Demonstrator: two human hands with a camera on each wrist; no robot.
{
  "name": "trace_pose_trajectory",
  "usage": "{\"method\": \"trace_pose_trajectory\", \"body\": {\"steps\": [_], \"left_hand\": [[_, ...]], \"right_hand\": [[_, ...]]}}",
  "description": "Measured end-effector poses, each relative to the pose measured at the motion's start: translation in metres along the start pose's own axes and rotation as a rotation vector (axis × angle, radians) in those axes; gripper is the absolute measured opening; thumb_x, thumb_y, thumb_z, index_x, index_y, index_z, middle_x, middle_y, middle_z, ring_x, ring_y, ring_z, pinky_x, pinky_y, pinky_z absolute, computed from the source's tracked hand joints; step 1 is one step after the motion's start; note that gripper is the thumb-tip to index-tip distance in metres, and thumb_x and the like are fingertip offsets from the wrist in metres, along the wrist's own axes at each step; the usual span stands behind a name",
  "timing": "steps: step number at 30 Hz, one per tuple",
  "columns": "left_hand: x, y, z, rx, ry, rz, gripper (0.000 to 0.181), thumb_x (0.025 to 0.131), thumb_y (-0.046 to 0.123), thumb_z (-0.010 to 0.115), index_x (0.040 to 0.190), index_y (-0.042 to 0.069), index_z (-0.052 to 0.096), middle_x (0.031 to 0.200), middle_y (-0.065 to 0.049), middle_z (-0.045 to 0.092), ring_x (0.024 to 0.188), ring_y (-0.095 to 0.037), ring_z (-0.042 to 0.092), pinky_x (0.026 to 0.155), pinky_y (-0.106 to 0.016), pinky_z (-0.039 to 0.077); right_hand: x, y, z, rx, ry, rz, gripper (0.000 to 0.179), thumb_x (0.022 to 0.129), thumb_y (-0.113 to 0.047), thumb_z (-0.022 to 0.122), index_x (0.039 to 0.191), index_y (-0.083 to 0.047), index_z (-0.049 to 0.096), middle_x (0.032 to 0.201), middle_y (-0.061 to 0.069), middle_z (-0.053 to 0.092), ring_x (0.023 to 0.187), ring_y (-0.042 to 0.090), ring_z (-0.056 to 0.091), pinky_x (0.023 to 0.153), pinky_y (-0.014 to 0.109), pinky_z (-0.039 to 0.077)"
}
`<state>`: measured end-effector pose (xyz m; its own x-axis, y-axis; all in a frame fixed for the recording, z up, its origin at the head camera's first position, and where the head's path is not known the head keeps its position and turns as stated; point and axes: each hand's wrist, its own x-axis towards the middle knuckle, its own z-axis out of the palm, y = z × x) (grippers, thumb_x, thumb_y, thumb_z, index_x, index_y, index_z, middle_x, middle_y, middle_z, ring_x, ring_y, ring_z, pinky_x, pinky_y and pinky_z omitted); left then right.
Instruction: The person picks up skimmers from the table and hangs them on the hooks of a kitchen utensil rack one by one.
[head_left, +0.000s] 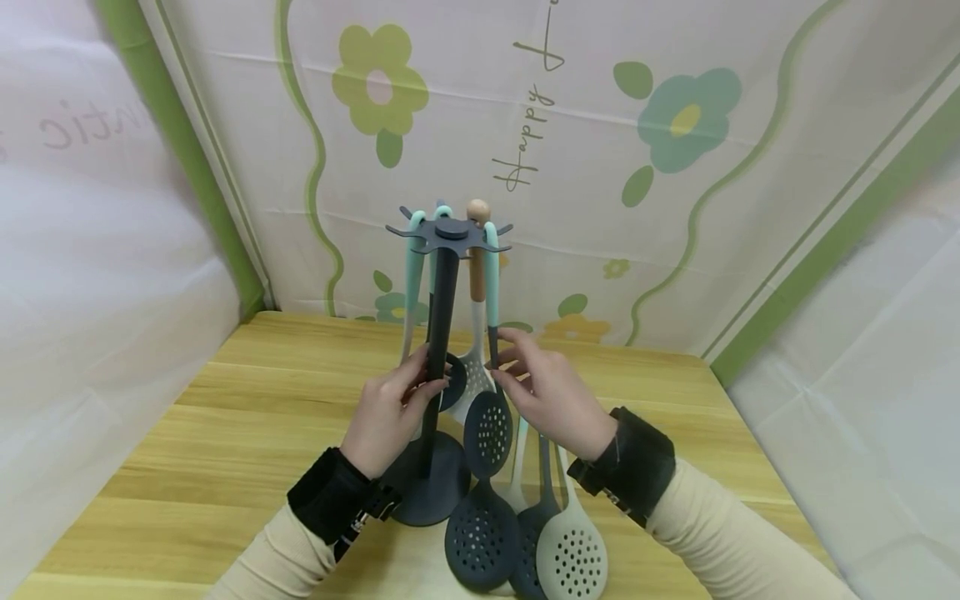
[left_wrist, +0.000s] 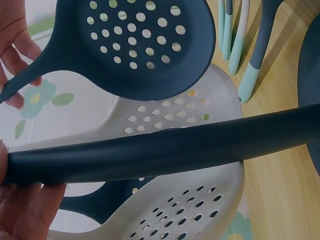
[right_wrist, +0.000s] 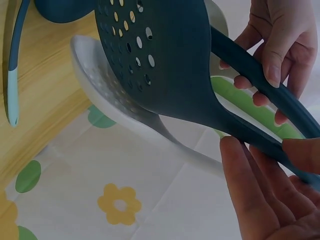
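One dark skimmer [head_left: 488, 435] between right fingers [right_wrist: 245, 185], seemingly pinched.

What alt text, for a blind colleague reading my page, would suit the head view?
A person's left grip holds the post of a dark utensil rack on a wood-grain table, while the right grip pinches a dark perforated spoon hanging by its mint handle. Other utensils hang there; more perforated ones lie on the table, with a flower-printed backdrop behind.

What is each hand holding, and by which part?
Left hand: the black stand's post, around its middle. Right hand: the upper dark skimmer, by its shaft, above the head.
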<state>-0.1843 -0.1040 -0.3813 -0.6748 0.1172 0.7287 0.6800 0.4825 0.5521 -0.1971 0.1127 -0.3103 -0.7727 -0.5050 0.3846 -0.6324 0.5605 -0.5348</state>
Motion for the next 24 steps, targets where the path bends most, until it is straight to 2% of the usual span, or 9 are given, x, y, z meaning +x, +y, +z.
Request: {"method": "trace_pose_trajectory", "body": {"steps": [19,24], "left_hand": [[-0.001,-0.001,0.000,-0.002,0.005,-0.013,0.040,0.091,0.005,0.066,0.129,-0.006,0.065,0.105,-0.019,0.076,0.090,-0.028,0.075,0.068,-0.035,0.063],[0.000,-0.001,0.001,0.004,0.011,-0.007,0.040,0.091,0.006,0.066,0.129,-0.006,0.065,0.103,-0.020,0.076,0.090,-0.029,0.075,0.069,-0.036,0.063]], "right_hand": [[0.005,0.009,0.002,0.050,-0.017,0.036,0.050,0.096,-0.004,0.061,0.143,0.005,0.048,0.115,0.019,0.071,0.101,0.028,0.070,0.084,0.042,0.061],[0.003,0.014,0.003,0.033,-0.022,0.013,0.047,0.096,-0.005,0.060,0.142,0.001,0.053,0.115,0.016,0.072,0.100,0.027,0.070,0.083,0.042,0.060]]}}
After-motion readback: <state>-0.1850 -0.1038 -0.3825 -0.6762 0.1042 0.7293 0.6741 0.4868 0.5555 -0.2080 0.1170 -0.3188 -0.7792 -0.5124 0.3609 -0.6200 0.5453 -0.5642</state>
